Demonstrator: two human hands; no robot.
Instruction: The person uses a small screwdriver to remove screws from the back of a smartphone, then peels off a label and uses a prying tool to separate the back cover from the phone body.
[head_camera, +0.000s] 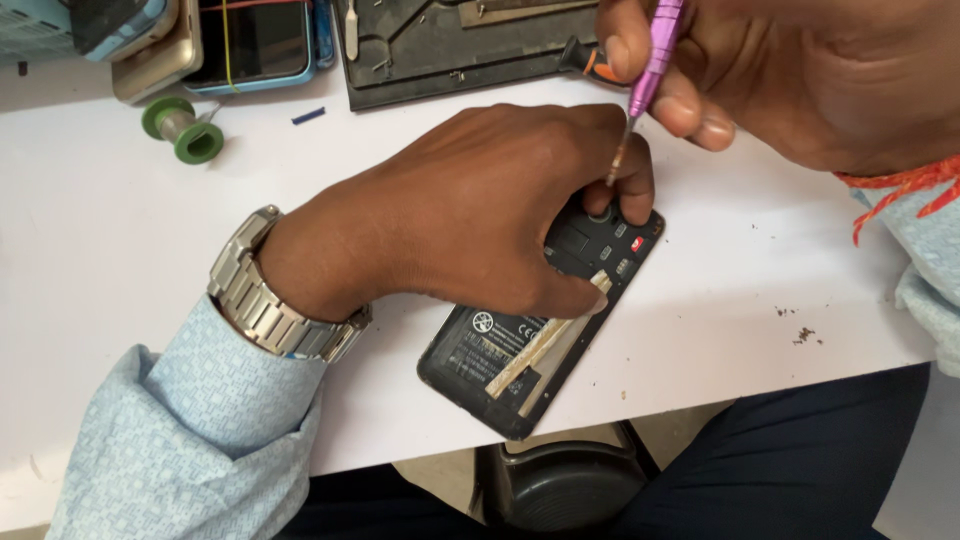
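My left hand (480, 215) lies curled over the top half of the phone (530, 345), fingers drawn together and pressing it flat, thumb stretched along its lower side and fingertip bent down by the camera ring. The phone rests face down near the front edge of the table (120, 260), back cover off, a black slab with rounded corners lying at a slant; its glossy battery (490, 345) shows below my palm, crossed by a pale, papery strip of tape (545, 340), and small metal-lined slots and a red tab sit on the matt plastic frame at the upper end. My right hand (790, 75) comes in from the top right, thumb and fingers pinched round the screwdriver (648, 75), a slim ribbed purple metal barrel tapering to a thin steel bit whose tip meets the phone just beside my left fingertip. A brushed steel watch (265, 295) with chunky links wraps my left wrist above a light blue, finely patterned cuff, and an orange thread (905, 185) circles my right wrist. Farther back on the smooth white table are a green spool (185, 128) of fine wire, a dark moulded tray (450, 45) and other phones (200, 40) stacked at the far left. A few dark crumbs (800, 330) speckle the table near its right edge.
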